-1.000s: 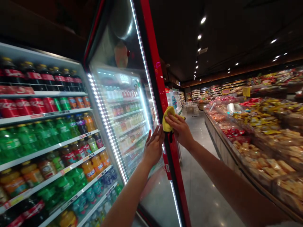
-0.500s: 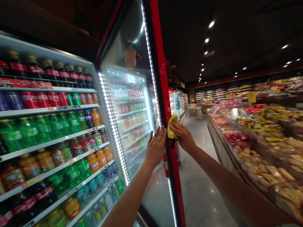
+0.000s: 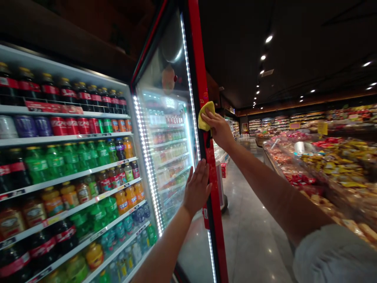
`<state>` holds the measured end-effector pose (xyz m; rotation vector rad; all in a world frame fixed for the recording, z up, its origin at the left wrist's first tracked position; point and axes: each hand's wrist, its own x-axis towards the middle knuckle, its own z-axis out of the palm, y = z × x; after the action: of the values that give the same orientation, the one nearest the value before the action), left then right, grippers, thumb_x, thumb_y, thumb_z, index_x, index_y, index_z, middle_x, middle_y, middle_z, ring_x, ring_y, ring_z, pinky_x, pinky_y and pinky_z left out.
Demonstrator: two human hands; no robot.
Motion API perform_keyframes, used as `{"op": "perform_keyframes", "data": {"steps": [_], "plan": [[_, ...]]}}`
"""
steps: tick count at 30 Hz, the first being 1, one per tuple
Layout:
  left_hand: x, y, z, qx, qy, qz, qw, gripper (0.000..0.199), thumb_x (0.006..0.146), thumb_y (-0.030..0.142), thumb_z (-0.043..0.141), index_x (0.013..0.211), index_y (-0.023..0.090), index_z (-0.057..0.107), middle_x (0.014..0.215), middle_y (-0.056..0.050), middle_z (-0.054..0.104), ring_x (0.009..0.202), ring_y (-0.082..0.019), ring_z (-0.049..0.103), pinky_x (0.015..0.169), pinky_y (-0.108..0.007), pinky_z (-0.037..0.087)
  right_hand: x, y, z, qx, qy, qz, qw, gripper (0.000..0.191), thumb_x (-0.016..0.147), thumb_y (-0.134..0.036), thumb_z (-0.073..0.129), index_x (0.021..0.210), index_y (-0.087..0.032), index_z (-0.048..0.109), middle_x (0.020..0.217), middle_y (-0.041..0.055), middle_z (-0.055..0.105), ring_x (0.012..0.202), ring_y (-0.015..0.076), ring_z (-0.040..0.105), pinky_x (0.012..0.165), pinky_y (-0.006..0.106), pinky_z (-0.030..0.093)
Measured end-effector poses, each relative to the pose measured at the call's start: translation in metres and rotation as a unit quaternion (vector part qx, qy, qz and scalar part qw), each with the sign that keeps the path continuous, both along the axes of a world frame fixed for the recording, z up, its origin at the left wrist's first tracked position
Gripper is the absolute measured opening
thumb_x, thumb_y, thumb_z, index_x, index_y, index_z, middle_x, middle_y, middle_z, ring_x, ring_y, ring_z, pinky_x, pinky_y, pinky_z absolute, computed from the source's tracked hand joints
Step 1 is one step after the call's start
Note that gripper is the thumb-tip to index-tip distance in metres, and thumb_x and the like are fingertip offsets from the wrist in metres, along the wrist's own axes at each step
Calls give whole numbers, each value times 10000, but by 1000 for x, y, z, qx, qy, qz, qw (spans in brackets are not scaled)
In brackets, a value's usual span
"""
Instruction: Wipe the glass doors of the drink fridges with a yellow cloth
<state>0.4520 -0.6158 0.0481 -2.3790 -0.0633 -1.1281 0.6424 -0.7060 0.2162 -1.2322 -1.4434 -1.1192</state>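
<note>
A fridge door point(image 3: 167, 129) with a red outer frame and a lit glass pane stands swung out from a drinks cooler. My left hand point(image 3: 197, 186) lies flat with fingers stretched against the door's inner edge, below my right hand point(image 3: 216, 124). In my right hand is a yellow cloth point(image 3: 207, 114), bunched under the fingers and pressed on the red door frame point(image 3: 194, 43). A dark strip dangles just beneath the cloth; what it belongs to is unclear.
Shelves of bottles point(image 3: 70, 157) and cans fill the cooler point(image 3: 97, 74) on the left. A long bin of packaged food point(image 3: 326, 161) runs along the right. Between them stretches a shiny grey floor point(image 3: 247, 236), with more store shelves at the far end.
My right hand has slid the yellow cloth upward along the red frame. My left hand stays on the door edge, and the view has shifted slightly left.
</note>
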Motion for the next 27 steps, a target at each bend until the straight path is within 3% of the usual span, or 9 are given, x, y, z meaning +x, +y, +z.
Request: {"op": "perform_keyframes", "data": {"steps": [3,8,11,14,17,20,25,27], "plan": [[-1,-2,-2,-7,-11,5,1000,792,995,312,544,1650,62,177,1715,-186,235,1610,-282,175,1308,-490,267,-2,-6,-28,-23,-16,20,999,551,929,-81,464,1409,-257,669,1561,51,556,1412,283,524,1204,492,420],[-3,-2,-16,10,-36,17,999,778,1010,303,513,1659,68,154,1703,-165,259,1615,-245,123,1340,-471,154,6,-34,-117,-127,-10,87,988,569,898,-45,475,1334,-313,722,1503,39,615,1401,279,545,1180,515,443],[-3,-6,-27,44,-29,15,998,713,1005,256,500,1644,81,237,1691,-122,303,1615,-196,96,1349,-433,9,11,-44,-161,-161,107,173,966,560,849,-69,526,1312,-306,735,1462,43,651,1374,272,579,1180,503,441],[-5,-9,-36,63,-10,23,998,660,999,236,480,1627,122,313,1687,-74,321,1612,-170,81,1329,-430,-102,6,-39,-193,-136,329,292,887,498,753,-177,690,1236,-271,769,1265,45,759,1226,288,671,1095,464,512],[-13,-10,-38,59,10,40,997,682,999,271,490,1638,144,288,1692,-56,309,1614,-165,62,1329,-444,-99,-9,-28,-210,-139,451,358,806,350,687,-357,811,1011,-224,802,943,32,794,901,253,732,853,398,607],[-27,-8,-35,55,27,40,997,728,1012,329,506,1655,147,218,1693,-52,306,1618,-155,72,1343,-441,-35,-25,-26,-214,-158,472,379,780,356,664,-467,862,886,-202,780,824,26,763,753,210,704,730,345,601],[-61,-6,-30,31,45,47,997,737,1024,345,500,1665,172,178,1690,-68,319,1608,-196,191,1348,-476,73,-55,-36,-209,-179,493,405,749,386,604,-456,936,841,-194,780,777,19,744,746,199,692,716,324,591],[-78,-6,-28,28,41,50,998,720,1030,345,487,1664,173,193,1686,-72,329,1602,-204,219,1347,-480,62,-70,-38,-208,-187,497,415,739,403,595,-452,949,859,-193,789,802,28,754,758,204,697,733,336,595]]}}
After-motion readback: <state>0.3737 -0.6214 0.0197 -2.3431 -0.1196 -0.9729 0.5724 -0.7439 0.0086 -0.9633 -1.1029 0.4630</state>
